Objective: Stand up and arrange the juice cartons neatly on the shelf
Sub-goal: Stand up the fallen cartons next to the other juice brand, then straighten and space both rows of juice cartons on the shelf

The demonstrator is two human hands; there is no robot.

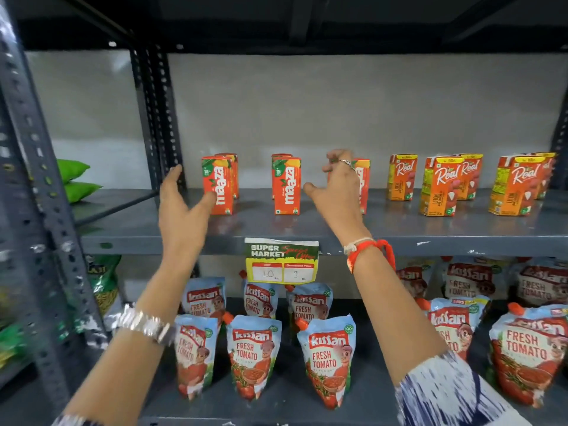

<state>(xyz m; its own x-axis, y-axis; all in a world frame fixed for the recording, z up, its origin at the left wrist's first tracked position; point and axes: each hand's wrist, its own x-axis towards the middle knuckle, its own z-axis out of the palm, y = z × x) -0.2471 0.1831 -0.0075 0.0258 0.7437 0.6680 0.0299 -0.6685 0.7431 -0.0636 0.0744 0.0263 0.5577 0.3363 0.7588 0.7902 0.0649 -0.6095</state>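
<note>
Juice cartons stand upright on the grey shelf (276, 229): red Maaza cartons (286, 186) to the left, orange Real cartons (440, 186) to the right (some paired front and back). Left hand (184, 201) is spread open, thumb touching the leftmost Maaza carton (217, 186). Right hand (336, 186) covers a third Maaza carton (364, 182); whether it grips is unclear. Kissan pouches (253, 355) fill the lower shelf.

I see a dark grey slotted-steel rack (29, 186) against a pale grey wall (307, 112); lighting dim and even.
</note>
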